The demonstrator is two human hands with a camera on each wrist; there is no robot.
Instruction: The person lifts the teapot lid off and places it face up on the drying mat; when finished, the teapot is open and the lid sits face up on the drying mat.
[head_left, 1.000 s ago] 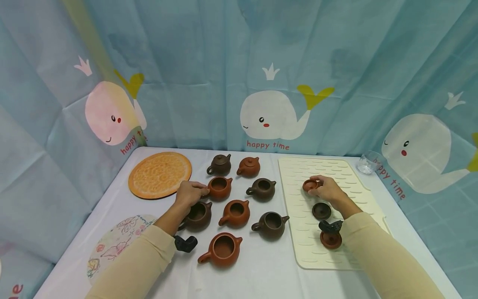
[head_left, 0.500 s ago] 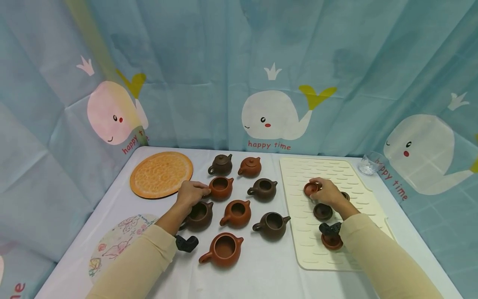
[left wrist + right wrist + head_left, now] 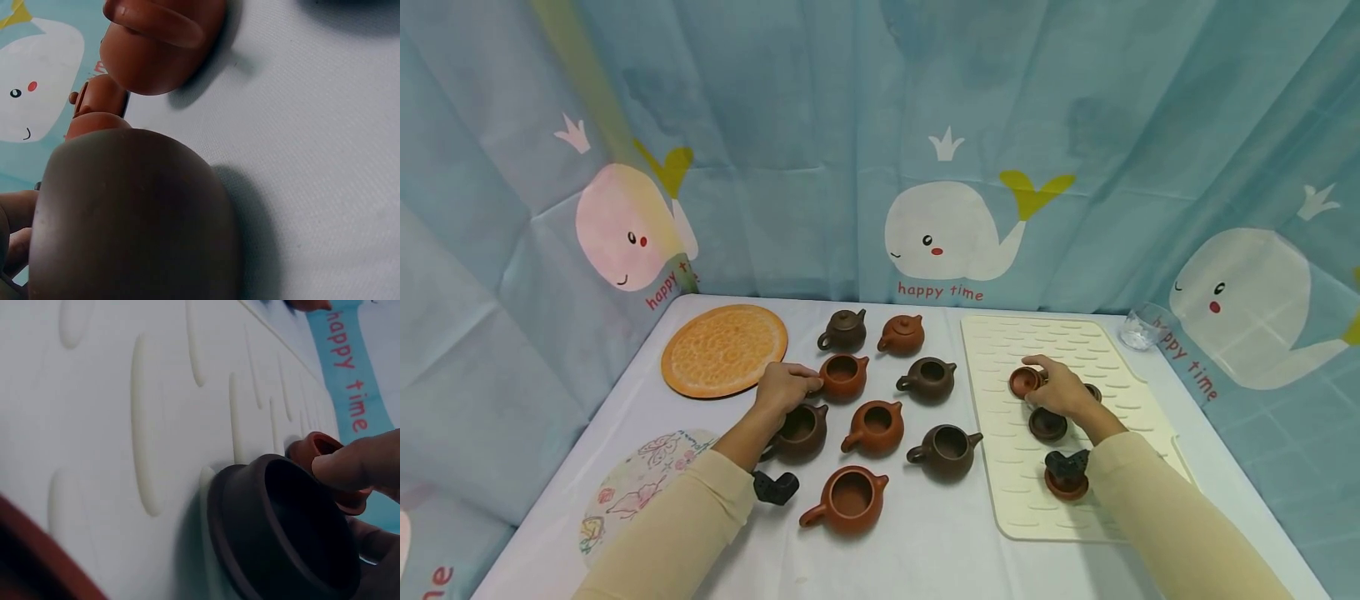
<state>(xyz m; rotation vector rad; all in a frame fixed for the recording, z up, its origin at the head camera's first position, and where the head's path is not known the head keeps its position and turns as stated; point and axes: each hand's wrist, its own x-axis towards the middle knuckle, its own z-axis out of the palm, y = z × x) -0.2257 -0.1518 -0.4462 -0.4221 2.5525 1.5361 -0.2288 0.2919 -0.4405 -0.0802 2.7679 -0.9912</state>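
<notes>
My left hand [image 3: 784,387] pinches the handle side of a lidless reddish-brown teapot [image 3: 842,379]; its fingers hide the handle. Just nearer, a dark brown teapot [image 3: 797,433] sits partly under that wrist and fills much of the left wrist view. On the cream mat [image 3: 1000,500], my right hand [image 3: 1063,392] spreads thumb and forefinger around a small reddish lid [image 3: 1024,383], which lies on the mat. A fingertip is close to that lid in the right wrist view. Beside it lies a dark lid [image 3: 244,531], with another reddish lid [image 3: 1066,485] nearer me.
More lidless teapots [image 3: 874,429] stand in the middle, and two lidded ones [image 3: 901,335] at the back. An orange round mat [image 3: 725,350] and a floral round mat [image 3: 647,483] lie left. A clear cup [image 3: 1141,327] stands back right.
My right hand has lowered the reddish lid slightly toward me onto the mat, and its fingers have spread from it. Another lid shows behind the hand. The left hand has stayed still.
</notes>
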